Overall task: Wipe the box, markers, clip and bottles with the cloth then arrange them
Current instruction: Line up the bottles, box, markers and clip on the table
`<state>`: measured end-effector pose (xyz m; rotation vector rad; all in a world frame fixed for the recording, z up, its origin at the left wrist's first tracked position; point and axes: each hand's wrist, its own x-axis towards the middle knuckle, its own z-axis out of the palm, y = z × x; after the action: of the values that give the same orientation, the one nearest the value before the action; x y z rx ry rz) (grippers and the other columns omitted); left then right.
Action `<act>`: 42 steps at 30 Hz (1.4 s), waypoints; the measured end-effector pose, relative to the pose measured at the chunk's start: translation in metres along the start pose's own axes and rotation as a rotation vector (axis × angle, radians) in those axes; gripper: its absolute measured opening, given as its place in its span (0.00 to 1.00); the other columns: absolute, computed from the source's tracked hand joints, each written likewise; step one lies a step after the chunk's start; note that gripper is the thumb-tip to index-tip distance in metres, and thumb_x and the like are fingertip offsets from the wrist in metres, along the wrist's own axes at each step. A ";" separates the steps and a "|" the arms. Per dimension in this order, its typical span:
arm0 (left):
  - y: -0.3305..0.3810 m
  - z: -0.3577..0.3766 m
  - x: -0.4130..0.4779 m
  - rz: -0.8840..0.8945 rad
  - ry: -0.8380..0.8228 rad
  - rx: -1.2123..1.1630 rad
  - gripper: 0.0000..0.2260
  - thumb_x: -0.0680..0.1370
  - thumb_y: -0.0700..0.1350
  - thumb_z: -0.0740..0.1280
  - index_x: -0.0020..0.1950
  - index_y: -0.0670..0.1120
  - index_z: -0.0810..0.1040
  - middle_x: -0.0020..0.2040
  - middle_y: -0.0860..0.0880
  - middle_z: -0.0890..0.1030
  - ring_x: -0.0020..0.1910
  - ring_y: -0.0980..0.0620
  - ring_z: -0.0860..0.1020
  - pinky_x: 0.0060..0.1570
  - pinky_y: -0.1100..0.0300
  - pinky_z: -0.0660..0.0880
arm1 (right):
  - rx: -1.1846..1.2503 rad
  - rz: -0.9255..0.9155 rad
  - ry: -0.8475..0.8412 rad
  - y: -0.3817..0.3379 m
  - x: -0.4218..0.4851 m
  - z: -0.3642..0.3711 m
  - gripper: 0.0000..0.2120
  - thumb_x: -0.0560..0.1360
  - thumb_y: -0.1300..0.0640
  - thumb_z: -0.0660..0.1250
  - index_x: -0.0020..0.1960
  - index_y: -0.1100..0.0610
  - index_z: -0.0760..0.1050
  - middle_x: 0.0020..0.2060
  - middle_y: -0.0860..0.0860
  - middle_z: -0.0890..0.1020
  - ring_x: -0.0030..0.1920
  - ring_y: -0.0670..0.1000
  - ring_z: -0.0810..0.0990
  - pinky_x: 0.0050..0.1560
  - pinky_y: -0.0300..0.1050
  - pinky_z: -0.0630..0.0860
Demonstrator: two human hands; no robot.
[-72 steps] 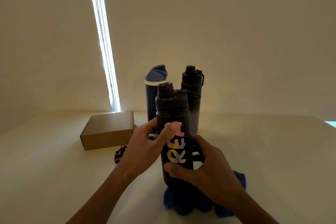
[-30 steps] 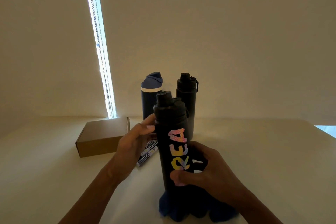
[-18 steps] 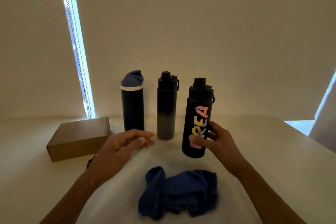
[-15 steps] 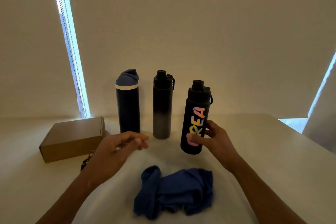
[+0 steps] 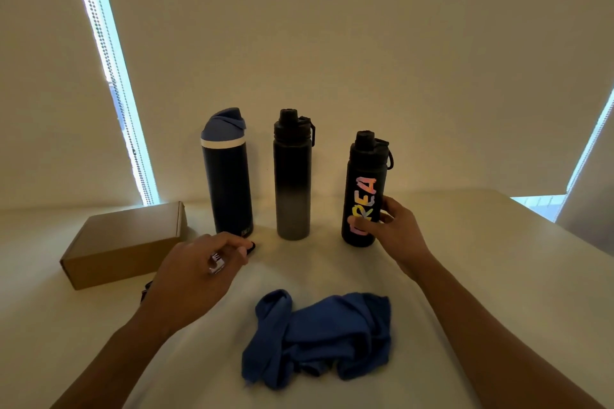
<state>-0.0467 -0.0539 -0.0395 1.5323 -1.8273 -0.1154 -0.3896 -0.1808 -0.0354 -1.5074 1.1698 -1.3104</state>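
Three bottles stand in a row near the wall: a navy bottle (image 5: 227, 176) with a blue lid, a black-to-grey bottle (image 5: 292, 176), and a black bottle with colourful letters (image 5: 363, 189). My right hand (image 5: 395, 232) grips the lettered bottle low on its side, thumb on the letters. My left hand (image 5: 199, 271) curls round patterned markers (image 5: 217, 264), with a black tip poking out in front of the navy bottle. The blue cloth (image 5: 319, 339) lies crumpled in front of me. A brown cardboard box (image 5: 126, 242) sits at the left. The black clip (image 5: 146, 289) peeks out behind my left wrist.
The pale table (image 5: 481, 276) runs to an edge at the far right. A wall with blinds stands right behind the bottles, with bright window strips at the left and right.
My left hand has dropped toward the table and closed round the markers. The lettered bottle now stands on the table in line with the other two, still in my right hand.
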 end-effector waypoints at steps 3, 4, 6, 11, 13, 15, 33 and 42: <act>-0.002 0.003 -0.001 0.007 -0.008 0.018 0.13 0.79 0.45 0.74 0.61 0.59 0.80 0.46 0.63 0.77 0.45 0.63 0.79 0.46 0.70 0.76 | -0.004 -0.017 0.007 0.004 0.005 0.000 0.33 0.66 0.52 0.82 0.68 0.48 0.73 0.54 0.39 0.84 0.53 0.40 0.83 0.55 0.44 0.80; 0.000 0.003 -0.001 0.016 0.007 0.014 0.12 0.79 0.46 0.73 0.60 0.60 0.80 0.47 0.64 0.77 0.45 0.62 0.79 0.46 0.70 0.75 | -0.014 -0.023 0.015 0.007 0.007 0.000 0.34 0.66 0.50 0.81 0.69 0.47 0.72 0.55 0.39 0.83 0.54 0.40 0.82 0.55 0.43 0.79; 0.004 0.004 -0.001 0.021 0.025 0.015 0.10 0.80 0.48 0.72 0.59 0.61 0.80 0.47 0.65 0.77 0.45 0.62 0.80 0.47 0.70 0.74 | -0.054 -0.021 0.035 0.013 0.010 0.002 0.37 0.66 0.45 0.81 0.70 0.46 0.68 0.58 0.39 0.82 0.57 0.40 0.81 0.57 0.43 0.79; -0.001 0.006 -0.003 0.049 0.037 0.038 0.12 0.79 0.49 0.73 0.61 0.59 0.81 0.48 0.61 0.78 0.45 0.60 0.80 0.48 0.63 0.78 | -0.141 0.000 0.099 0.023 0.005 0.001 0.41 0.66 0.39 0.79 0.72 0.46 0.63 0.67 0.42 0.76 0.65 0.43 0.76 0.65 0.47 0.74; -0.001 0.006 -0.004 0.066 0.050 0.042 0.13 0.78 0.47 0.75 0.61 0.59 0.81 0.48 0.60 0.77 0.44 0.60 0.79 0.47 0.65 0.75 | -0.170 -0.024 0.137 0.020 -0.001 0.001 0.42 0.67 0.40 0.78 0.73 0.50 0.63 0.69 0.43 0.74 0.66 0.44 0.74 0.64 0.43 0.73; -0.006 0.007 -0.002 0.088 0.059 0.039 0.16 0.76 0.44 0.77 0.61 0.57 0.81 0.48 0.57 0.79 0.43 0.61 0.79 0.47 0.64 0.76 | -0.209 -0.050 0.192 0.017 -0.008 0.002 0.41 0.68 0.40 0.78 0.73 0.51 0.63 0.67 0.43 0.74 0.64 0.45 0.75 0.61 0.41 0.73; -0.004 -0.002 0.027 -0.239 0.331 -0.173 0.28 0.74 0.57 0.78 0.69 0.50 0.74 0.62 0.54 0.80 0.56 0.56 0.81 0.49 0.65 0.78 | -0.362 -0.181 -0.033 -0.014 -0.036 0.074 0.29 0.69 0.37 0.75 0.66 0.46 0.73 0.57 0.38 0.79 0.54 0.37 0.79 0.53 0.38 0.80; -0.016 0.013 0.053 -0.346 0.346 -0.219 0.39 0.71 0.56 0.81 0.75 0.50 0.65 0.73 0.48 0.71 0.69 0.50 0.74 0.64 0.52 0.76 | -0.391 -0.192 0.528 -0.007 -0.028 0.052 0.31 0.66 0.38 0.77 0.59 0.48 0.67 0.57 0.46 0.66 0.54 0.51 0.75 0.50 0.48 0.80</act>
<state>-0.0421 -0.1099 -0.0325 1.5853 -1.2306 -0.1932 -0.3385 -0.1519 -0.0430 -1.6247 1.7284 -1.7542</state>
